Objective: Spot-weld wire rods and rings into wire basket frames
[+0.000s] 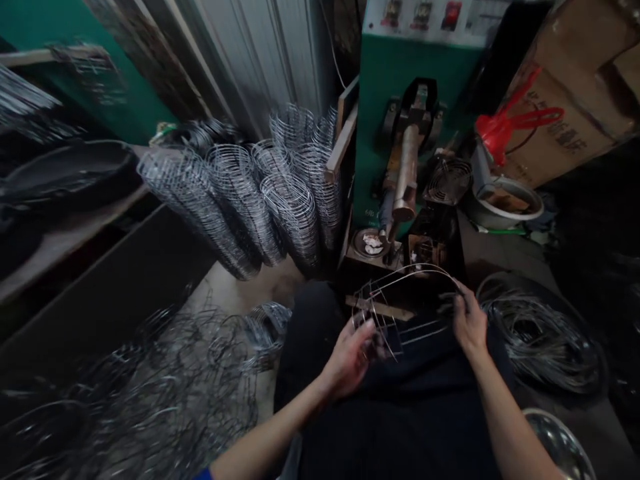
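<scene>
Over my lap I hold a wire frame (380, 308), made of thin bent metal rods with a long arched loop. Its cage-like left end is in my left hand (353, 353), whose fingers are closed round the wires. At the other end, my right hand (469, 319) pinches the loop where its curved wire meets the fingers. Just beyond the frame stands a green machine (373, 160) with a thick metal arm (406, 173) pointing down toward me. A round dish (369, 245) with white bits sits under that arm.
Tall stacks of wire rings (290, 213) stand left of the machine. Loose wire pieces (190, 380) cover the floor at left. On my right are a coil of wires (545, 333), a metal bowl (557, 440), a basin (520, 207) and a cardboard box (575, 107).
</scene>
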Demonstrator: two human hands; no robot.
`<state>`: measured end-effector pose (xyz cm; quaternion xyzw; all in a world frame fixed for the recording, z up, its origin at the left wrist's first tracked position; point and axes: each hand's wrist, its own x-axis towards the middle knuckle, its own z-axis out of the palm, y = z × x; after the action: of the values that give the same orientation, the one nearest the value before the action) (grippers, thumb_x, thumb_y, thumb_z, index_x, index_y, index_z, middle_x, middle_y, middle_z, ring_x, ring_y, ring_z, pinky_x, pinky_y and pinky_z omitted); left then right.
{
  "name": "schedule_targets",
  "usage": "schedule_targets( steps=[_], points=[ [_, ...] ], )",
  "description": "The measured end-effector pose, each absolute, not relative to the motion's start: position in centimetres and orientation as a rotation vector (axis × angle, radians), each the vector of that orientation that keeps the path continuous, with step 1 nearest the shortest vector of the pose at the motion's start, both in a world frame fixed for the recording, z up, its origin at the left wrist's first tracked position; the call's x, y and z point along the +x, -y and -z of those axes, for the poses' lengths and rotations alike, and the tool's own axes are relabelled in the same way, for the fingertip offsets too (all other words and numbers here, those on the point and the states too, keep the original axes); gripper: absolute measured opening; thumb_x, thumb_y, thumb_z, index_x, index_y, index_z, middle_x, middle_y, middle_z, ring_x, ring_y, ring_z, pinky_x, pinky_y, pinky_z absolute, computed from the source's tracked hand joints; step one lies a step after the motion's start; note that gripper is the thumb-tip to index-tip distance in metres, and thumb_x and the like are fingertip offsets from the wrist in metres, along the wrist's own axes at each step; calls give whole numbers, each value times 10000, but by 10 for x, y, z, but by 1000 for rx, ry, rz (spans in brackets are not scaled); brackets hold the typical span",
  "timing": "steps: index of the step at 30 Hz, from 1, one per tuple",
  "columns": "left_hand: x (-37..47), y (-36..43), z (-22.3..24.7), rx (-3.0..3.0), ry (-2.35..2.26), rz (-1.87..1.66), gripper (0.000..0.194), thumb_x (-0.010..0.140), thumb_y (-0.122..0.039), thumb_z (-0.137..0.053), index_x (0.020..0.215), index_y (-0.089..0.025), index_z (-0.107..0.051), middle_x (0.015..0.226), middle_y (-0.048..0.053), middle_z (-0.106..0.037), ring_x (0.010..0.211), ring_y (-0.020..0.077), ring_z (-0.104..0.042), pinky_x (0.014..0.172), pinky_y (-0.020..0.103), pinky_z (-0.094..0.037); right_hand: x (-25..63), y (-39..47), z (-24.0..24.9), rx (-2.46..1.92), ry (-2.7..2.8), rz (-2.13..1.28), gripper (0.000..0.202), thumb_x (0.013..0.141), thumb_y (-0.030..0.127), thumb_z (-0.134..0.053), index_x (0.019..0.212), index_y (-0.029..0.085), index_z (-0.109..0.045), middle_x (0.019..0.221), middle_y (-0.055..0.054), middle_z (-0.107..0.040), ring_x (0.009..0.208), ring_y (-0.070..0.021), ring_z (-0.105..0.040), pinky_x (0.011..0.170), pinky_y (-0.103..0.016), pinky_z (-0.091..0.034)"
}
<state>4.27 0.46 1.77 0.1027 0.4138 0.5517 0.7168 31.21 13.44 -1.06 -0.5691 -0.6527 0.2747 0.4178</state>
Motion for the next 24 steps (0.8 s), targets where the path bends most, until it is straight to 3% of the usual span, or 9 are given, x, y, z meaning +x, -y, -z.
schedule_targets(
  steps=[4,6,9,12,15,18,24],
  points=[
    [-21,44,-18,721,-1036,-649,434,689,-366,-859,1055,-173,-729,920,101,-739,824,213,-701,716,304,-562,314,-114,-15,-1439,1816,-873,446,956,517,-486,1244,220,-652,701,-20,-635,440,-152,-541,512,-316,-488],
    [-46,30,-21,912,-1330,-735,407,784,-456,-757,1084,-181,-732,851,76,-741,722,189,-685,608,266,-540,302,-117,-19,-1379,1889,-1062,436,935,527,-504,1181,219,-690,653,-5,-618,415,-144,-527,472,-298,-474],
    [-42,-19,-22,1274,-1496,-894,490,846,-480,-669,1236,-183,-672,989,89,-750,790,206,-699,626,281,-557,276,-124,-11,-1297,1904,-1210,437,922,533,-521,1154,212,-706,630,11,-602,406,-127,-523,440,-268,-458],
    [-6,-59,-16,1660,-1501,-894,448,827,-397,-709,1215,-173,-687,973,85,-761,760,201,-702,741,320,-573,265,-125,-1,-1283,1904,-1241,442,919,531,-541,1195,222,-692,703,3,-633,453,-117,-558,449,-244,-477],
    [22,-72,-4,1826,-1514,-922,301,858,-260,-656,1141,-179,-719,1034,98,-762,904,239,-708,883,375,-553,283,-117,2,-1318,1768,-1414,503,899,584,-567,1230,221,-672,830,-40,-681,595,-143,-637,495,-240,-526],
    [26,-67,2,1829,-1510,-931,313,872,-210,-606,1165,-170,-710,1092,111,-752,958,258,-707,918,405,-548,311,-103,4,-1328,1525,-1674,572,857,645,-612,1193,189,-685,918,-85,-691,733,-173,-670,549,-249,-560],
    [17,-64,-2,1741,-1487,-897,412,825,-127,-587,1224,-170,-683,1079,89,-756,979,238,-709,953,413,-549,320,-92,16,-1240,1348,-1794,547,806,634,-697,1097,171,-694,814,-43,-644,753,-160,-635,617,-262,-579]
  ],
)
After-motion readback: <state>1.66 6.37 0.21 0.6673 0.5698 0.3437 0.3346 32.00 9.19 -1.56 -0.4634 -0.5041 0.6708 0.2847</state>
